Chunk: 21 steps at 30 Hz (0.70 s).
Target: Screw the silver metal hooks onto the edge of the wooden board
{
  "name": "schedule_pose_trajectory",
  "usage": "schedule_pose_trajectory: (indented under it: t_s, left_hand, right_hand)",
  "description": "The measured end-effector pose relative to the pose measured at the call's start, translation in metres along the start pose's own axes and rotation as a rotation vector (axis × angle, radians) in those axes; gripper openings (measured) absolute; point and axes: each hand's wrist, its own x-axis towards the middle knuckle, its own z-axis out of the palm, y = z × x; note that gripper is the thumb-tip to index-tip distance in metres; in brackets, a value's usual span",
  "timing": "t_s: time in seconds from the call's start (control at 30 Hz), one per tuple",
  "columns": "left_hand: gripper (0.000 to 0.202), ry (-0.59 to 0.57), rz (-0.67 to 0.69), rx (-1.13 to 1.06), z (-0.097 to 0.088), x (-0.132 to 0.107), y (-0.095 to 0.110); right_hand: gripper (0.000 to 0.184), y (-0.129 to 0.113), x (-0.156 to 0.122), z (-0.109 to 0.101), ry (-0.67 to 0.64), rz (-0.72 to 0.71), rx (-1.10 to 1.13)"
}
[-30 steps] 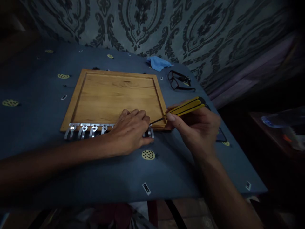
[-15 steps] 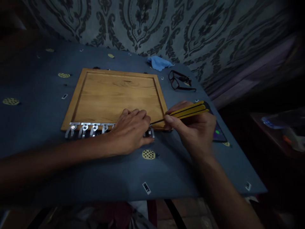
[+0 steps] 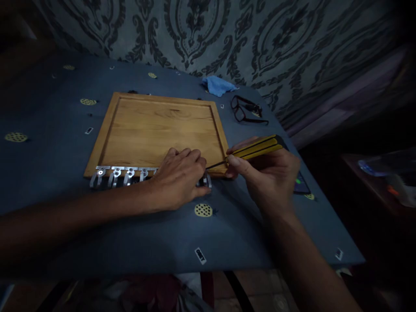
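Note:
My right hand (image 3: 271,180) grips a screwdriver (image 3: 256,148) by its yellow and black handle. The thin dark shaft points left and down; its tip is hidden by the fingers of my left hand (image 3: 180,177). That hand is closed over the right part of a silver metal hook rack (image 3: 131,173), thumb toward the near side. The rack lies along the near edge of a framed wooden board (image 3: 162,130), with several hooks jutting toward me. A screw head shows at the rack's left end. My left hand and wrist cover the rack's middle.
The blue tablecloth (image 3: 130,242) has pineapple prints. Dark-framed glasses (image 3: 240,113) lie right of the board, with a blue cloth (image 3: 218,86) behind. A phone (image 3: 302,184) sits partly behind my right hand. The table's right edge slopes past it, and a patterned wall covering (image 3: 191,39) rises at the back.
The screwdriver handle has turned about its length, showing different yellow and black faces. My right hand has rolled with it and shifted slightly right. My left hand holds its place on the rack.

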Motion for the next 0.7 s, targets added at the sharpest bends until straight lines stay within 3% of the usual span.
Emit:
schedule_pose_trajectory:
  t_s: [0.2,0.7]
  left_hand:
    - [0.043,0.005,0.003,-0.02,0.0009,-0.0004,-0.0017]
    - [0.04,0.008,0.003,0.004,0.0,0.0003,-0.0003]
  right_hand:
    - [0.021,0.0093,-0.0011,-0.003,0.215,-0.173,0.056]
    - [0.031,0.004,0.0004,0.0012,0.04,-0.028,-0.008]
